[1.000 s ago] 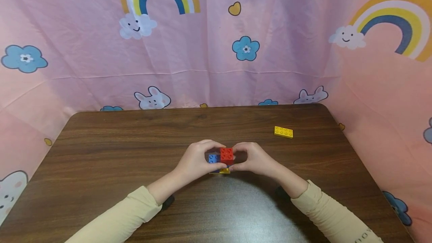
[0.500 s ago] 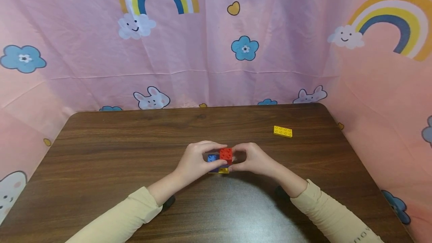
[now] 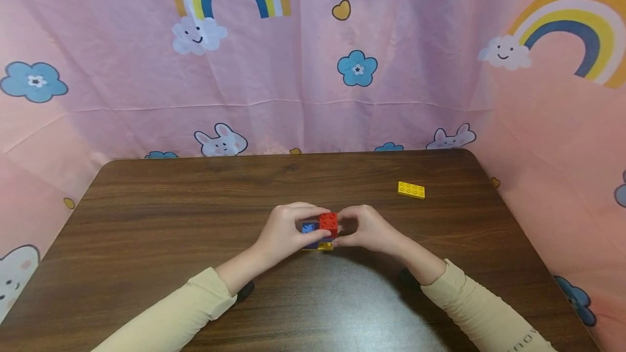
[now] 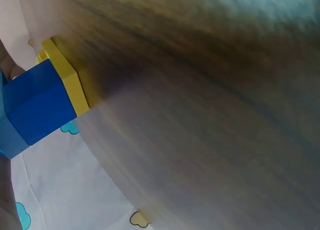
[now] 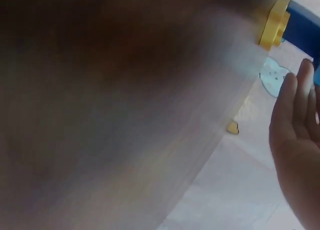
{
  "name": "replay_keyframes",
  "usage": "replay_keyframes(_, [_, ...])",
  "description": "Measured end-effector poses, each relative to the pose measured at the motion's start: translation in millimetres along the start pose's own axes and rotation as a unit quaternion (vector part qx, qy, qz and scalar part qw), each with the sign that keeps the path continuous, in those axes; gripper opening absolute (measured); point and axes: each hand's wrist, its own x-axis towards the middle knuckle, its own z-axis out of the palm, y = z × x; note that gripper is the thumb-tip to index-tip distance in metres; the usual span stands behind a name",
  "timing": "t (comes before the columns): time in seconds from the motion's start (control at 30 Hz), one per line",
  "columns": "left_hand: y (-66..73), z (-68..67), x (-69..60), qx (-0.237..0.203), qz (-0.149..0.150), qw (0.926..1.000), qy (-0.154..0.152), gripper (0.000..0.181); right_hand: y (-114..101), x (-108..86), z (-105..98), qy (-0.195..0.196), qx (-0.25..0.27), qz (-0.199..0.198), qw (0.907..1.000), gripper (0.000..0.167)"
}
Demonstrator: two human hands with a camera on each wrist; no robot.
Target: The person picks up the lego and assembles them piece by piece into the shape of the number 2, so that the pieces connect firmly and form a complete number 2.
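Note:
A small stack of toy bricks stands at the middle of the table. Its base is a yellow plate (image 3: pixel 325 246), with a dark blue brick (image 4: pixel 42 102) on it. Higher up come a light blue brick (image 3: pixel 308 227) and, at the right on top, a red brick (image 3: pixel 328 224) with studs upward. From the left, my left hand (image 3: pixel 287 230) pinches the red brick, thumb in front and index finger behind. My right hand (image 3: pixel 369 231) holds the stack's right side between thumb and index finger. Its other fingers (image 5: pixel 286 107) look fairly straight in the right wrist view.
A loose yellow plate with studs (image 3: pixel 411 190) lies at the back right of the brown wooden table (image 3: pixel 195 194). Pink cloth (image 3: pixel 313 80) with rainbows and rabbits hangs behind the table and at its sides.
My left thumb has slid slightly up and right onto the front of the red brick. The right hand and the loose yellow plate look unmoved.

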Motion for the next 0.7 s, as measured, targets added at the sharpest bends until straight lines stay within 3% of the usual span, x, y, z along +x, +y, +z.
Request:
replay_keyframes(0.17, [2.2,-0.6,0.6,0.006,-0.007,1.0,-0.001,0.035,-0.3,0.1,0.4,-0.001,0.022,0.01,0.9997,0.036])
replay_keyframes(0.5, [5.6,-2.3,1.7,0.076,0.065,0.995,-0.002,0.038,-0.9,-0.2,0.2,-0.003,0.018,0.002,0.9998,0.035])
replay_keyframes(0.7, [6.5,-2.4,1.5,0.082,0.062,0.9947,-0.004,0.038,-2.9,-1.0,0.2,-0.002,0.018,0.004,0.9998,0.034])
